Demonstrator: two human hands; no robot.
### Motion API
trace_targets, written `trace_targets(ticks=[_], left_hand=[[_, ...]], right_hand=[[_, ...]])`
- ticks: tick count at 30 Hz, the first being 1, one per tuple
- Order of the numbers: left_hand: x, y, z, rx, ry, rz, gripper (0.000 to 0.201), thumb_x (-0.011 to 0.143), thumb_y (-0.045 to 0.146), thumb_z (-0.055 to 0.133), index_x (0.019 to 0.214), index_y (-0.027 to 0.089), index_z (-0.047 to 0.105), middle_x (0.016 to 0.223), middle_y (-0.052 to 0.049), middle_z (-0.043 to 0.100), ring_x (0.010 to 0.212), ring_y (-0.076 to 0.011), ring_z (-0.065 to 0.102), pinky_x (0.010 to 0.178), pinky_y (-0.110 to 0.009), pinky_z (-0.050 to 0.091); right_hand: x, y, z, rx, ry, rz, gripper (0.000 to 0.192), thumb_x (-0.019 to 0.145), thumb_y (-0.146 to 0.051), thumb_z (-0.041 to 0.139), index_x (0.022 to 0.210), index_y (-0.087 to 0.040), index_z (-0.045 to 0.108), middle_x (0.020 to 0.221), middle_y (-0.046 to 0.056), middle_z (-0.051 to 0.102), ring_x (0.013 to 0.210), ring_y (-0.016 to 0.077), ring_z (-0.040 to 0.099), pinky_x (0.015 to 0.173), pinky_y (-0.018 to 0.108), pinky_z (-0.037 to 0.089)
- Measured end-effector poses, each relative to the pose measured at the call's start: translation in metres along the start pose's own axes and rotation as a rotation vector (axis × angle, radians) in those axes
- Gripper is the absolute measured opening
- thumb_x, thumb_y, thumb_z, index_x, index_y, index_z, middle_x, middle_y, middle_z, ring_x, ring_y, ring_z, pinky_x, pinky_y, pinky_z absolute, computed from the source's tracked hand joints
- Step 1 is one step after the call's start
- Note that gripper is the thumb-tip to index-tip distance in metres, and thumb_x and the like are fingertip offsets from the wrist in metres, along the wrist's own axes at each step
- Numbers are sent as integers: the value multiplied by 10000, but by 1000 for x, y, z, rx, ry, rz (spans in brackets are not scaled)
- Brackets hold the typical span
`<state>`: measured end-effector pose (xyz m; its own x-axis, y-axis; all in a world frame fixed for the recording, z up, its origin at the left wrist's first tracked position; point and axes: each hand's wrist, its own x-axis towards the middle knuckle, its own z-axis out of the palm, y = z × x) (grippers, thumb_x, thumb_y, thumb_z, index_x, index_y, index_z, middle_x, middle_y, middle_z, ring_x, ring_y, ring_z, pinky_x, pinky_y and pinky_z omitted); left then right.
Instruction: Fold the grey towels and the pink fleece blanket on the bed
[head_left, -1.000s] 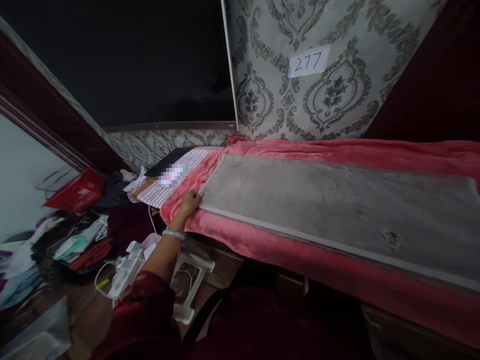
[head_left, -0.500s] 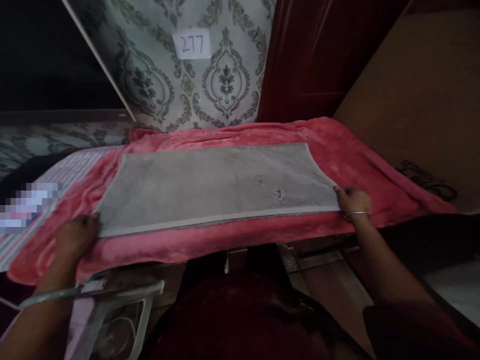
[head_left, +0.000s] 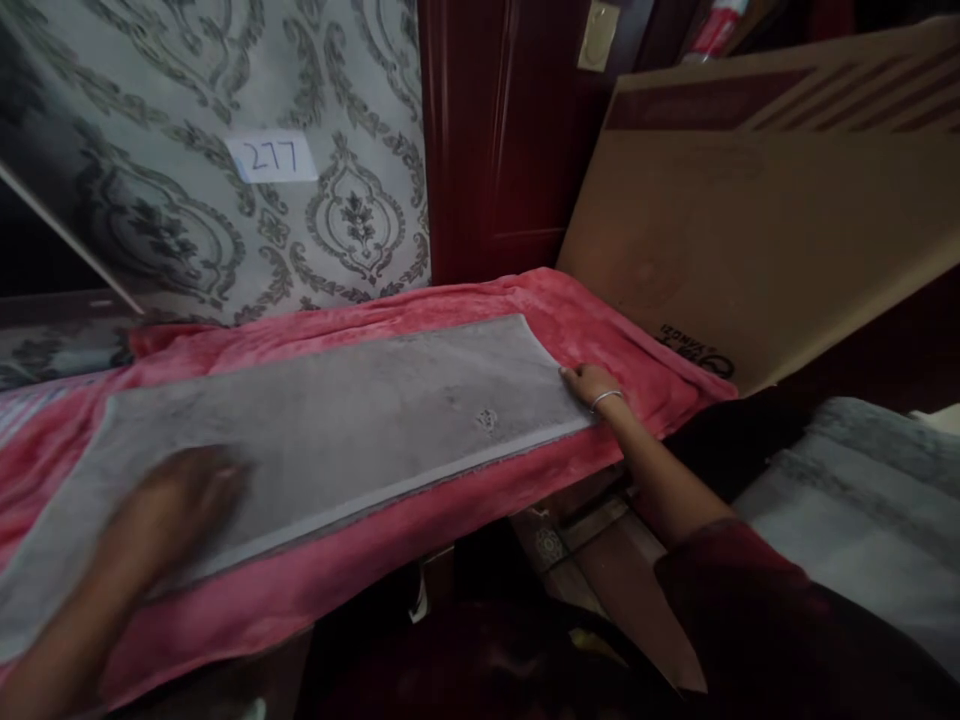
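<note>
Blurred by motion, the left hand (head_left: 176, 500) lies flat and open on the left part of the grey towel (head_left: 322, 430), palm down, fingers spread over the cloth and gripping nothing. That towel is a long strip laid flat along a pink blanket (head_left: 420, 520), which shows as a border all round it and hangs over the near edge. Behind the towel's left half stands a patterned wall (head_left: 225, 230), and on it, above the towel, is a white label (head_left: 271, 157) reading 277. Near the towel's right end sits a small dark mark (head_left: 487, 419) in the cloth. At the towel's right edge the right hand (head_left: 591, 385), a bangle (head_left: 606, 398) on its wrist, rests with its fingers closed on the towel's corner. Right of the towel, a large cardboard box (head_left: 750, 230) leans behind the blanket.
</note>
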<state>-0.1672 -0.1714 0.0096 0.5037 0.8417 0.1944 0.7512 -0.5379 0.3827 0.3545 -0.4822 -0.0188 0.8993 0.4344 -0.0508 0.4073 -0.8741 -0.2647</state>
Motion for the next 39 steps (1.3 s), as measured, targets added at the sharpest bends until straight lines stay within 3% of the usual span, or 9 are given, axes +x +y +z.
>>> trace_targets(ticks=[2, 6, 8, 11, 17, 25, 29, 33, 39], left_hand=[[14, 48, 29, -5, -189, 289, 534, 797, 683, 485, 1041, 254, 687, 1240, -90, 704, 1225, -327, 595, 1102, -462, 436], [34, 135, 79, -7, -333, 704, 505, 920, 486, 468, 1319, 221, 631, 1482, -126, 544, 1351, -301, 523, 1145, -473, 404], [41, 166, 96, 18, -369, 831, 505, 957, 432, 463, 1415, 245, 562, 1548, -125, 465, 1408, -300, 462, 1176, -511, 356], [48, 191, 115, 46, -432, 939, 550, 983, 477, 451, 1498, 283, 465, 1609, -115, 363, 1484, -306, 341, 1218, -567, 250], [43, 194, 140, 30, -422, 1008, 647, 983, 561, 423, 1575, 338, 288, 1660, -83, 234, 1538, -328, 183, 1227, -630, 165], [39, 192, 138, 37, -445, 1031, 700, 967, 553, 467, 1587, 414, 173, 1681, -24, 157, 1544, -340, 149, 1224, -669, 157], [37, 194, 136, 23, -468, 1000, 716, 955, 561, 491, 1585, 414, 185, 1680, -12, 169, 1548, -333, 133, 1225, -672, 146], [39, 195, 139, -15, -479, 987, 683, 942, 567, 510, 1565, 390, 291, 1672, -27, 213, 1542, -339, 163, 1224, -657, 154], [45, 193, 149, 2, -430, 1009, 631, 966, 554, 465, 1551, 351, 347, 1661, -49, 259, 1534, -340, 189, 1222, -632, 144]], right_hand=[[14, -12, -1, 34, -2, -3, 492, 1006, -470, 450, 1119, -82, 730, 1158, 239, 698, 1069, 302, 666, 831, 333, 485], [42, -34, -3, 114, -23, -13, 440, 1004, -405, 445, 1120, -87, 725, 1096, 195, 725, 981, 256, 691, 782, 294, 499], [55, -43, -3, 154, -32, -19, 406, 991, -378, 462, 1113, -95, 727, 1045, 173, 737, 914, 238, 700, 747, 286, 508], [76, -58, -3, 204, -33, -33, 346, 960, -372, 516, 1072, -136, 743, 961, 146, 744, 857, 236, 701, 721, 299, 522], [124, -90, 4, 266, -9, -33, 318, 943, -404, 551, 968, -161, 756, 882, 125, 740, 785, 235, 694, 679, 301, 521], [169, -118, 26, 261, 151, -18, 303, 963, -280, 504, 1079, -132, 742, 1096, 149, 735, 998, 229, 676, 793, 260, 495], [167, -119, 36, 240, 146, -28, 309, 953, -276, 520, 1093, -110, 741, 1110, 179, 728, 1016, 245, 675, 794, 269, 491], [158, -114, 27, 216, 95, -64, 316, 943, -274, 534, 1122, -103, 731, 1070, 168, 735, 966, 241, 682, 794, 285, 496], [115, -65, 5, 172, -29, -85, 310, 969, -328, 525, 1073, -140, 748, 997, 76, 745, 864, 182, 670, 730, 236, 482]])
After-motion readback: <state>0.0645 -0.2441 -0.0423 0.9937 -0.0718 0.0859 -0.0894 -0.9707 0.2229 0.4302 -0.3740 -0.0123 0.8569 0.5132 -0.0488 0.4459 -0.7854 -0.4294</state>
